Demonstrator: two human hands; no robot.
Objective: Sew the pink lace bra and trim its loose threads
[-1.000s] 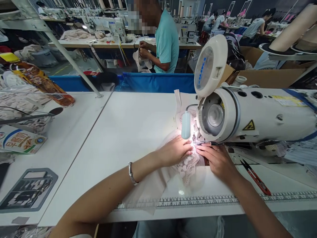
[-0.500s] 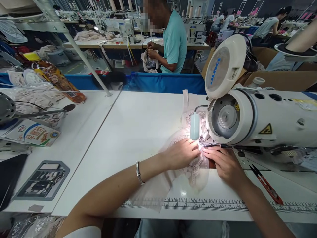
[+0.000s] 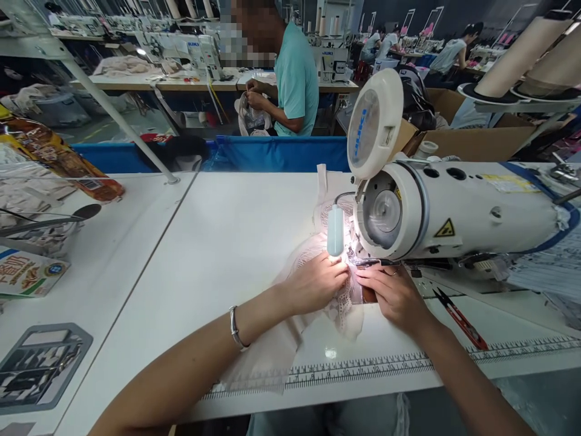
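Both my hands rest on a pale lace fabric piece (image 3: 347, 306) lying under the needle of a white sewing machine (image 3: 445, 209). My left hand (image 3: 318, 281), with a silver bracelet on its wrist, lies flat on the lace with the fingers pressed down beside the lit needle area. My right hand (image 3: 393, 293) presses the lace from the right, fingertips close to the presser foot. A small lamp (image 3: 336, 230) shines on the fabric. The fabric trails toward the printed ruler (image 3: 363, 369) along the table's front edge.
Red-handled thread snips (image 3: 458, 318) lie right of my right hand. Packets and a grey card (image 3: 39, 366) lie on the left table. A person in a teal shirt (image 3: 295, 79) works at the table behind. Thread cones (image 3: 521, 57) stand at the upper right.
Only the view shifted a little; my hands stay pressed on the lace at the needle, with the fabric edged slightly.
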